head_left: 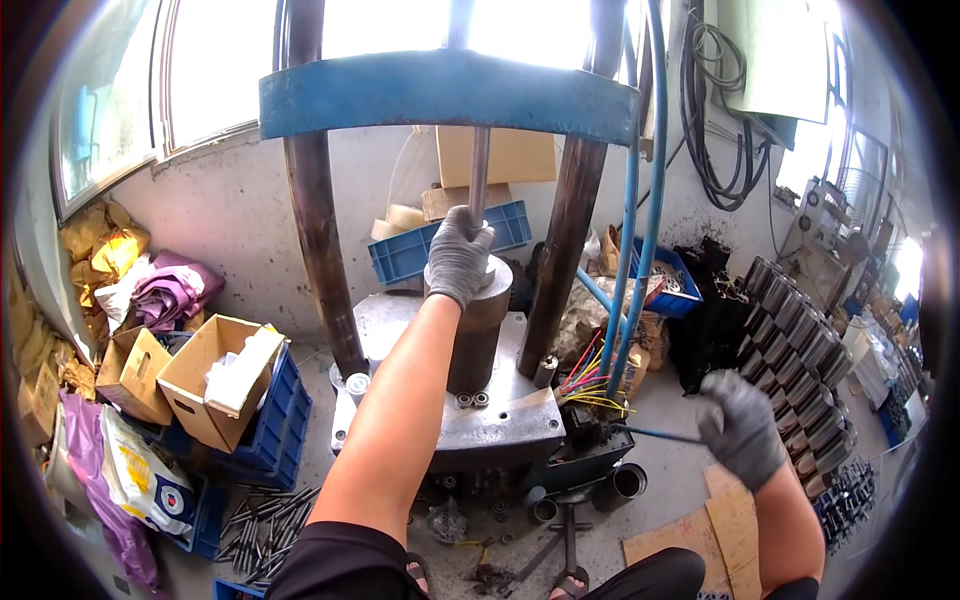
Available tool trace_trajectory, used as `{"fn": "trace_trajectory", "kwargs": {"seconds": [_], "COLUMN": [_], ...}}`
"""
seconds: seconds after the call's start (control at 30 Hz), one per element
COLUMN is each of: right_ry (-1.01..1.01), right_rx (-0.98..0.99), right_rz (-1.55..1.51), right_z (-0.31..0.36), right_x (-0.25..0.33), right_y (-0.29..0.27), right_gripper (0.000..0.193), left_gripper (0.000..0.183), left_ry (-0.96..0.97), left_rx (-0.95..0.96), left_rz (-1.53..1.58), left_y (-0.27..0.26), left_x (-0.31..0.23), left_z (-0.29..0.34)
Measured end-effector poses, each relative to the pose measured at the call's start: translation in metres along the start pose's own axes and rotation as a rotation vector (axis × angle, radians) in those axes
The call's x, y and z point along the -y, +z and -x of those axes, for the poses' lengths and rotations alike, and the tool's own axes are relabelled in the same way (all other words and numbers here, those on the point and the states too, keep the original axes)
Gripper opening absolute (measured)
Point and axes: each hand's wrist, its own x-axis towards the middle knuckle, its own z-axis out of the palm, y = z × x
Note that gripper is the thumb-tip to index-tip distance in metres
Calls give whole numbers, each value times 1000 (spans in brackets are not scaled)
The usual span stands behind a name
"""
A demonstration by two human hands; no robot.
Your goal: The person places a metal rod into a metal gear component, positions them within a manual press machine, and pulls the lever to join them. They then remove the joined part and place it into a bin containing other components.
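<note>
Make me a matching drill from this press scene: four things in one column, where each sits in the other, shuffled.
Things:
1. left hand
2. right hand
3. cardboard box
4. metal tubes

Places:
A. stacked in rows at the far right
B. on the thin lever beside the coloured wires
C. on blue crates at the left
D. on top of the dark cylinder under the press

Pairs: 1-D, 2-B, 3-C, 4-A

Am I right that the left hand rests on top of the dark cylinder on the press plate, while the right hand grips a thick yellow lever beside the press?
Not quite. The head view shows the left hand on top of the dark cylinder on the press plate, as you say, but the right hand grips a thin dark lever, not a thick yellow one.
</note>
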Motion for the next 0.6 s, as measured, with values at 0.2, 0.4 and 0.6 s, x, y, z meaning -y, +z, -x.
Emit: {"fn": "trace_trajectory", "kwargs": {"seconds": [0.2,0.4,0.6], "right_ry": [96,141,162], "right_rx": [940,995,778], "right_rz": [-32,-26,-38], "right_z": [120,125,104], "right_x": [28,31,28], "right_y": [12,17,4], "right_gripper": [39,36,35], "left_gripper": [19,16,19], "left_ry": [-86,-100,-105], "left_rx": [-57,35,68], "left_rz": [410,363,506], "left_y": [4,1,1], "left_x": [3,-3,2], "left_z": [0,0,0]}}
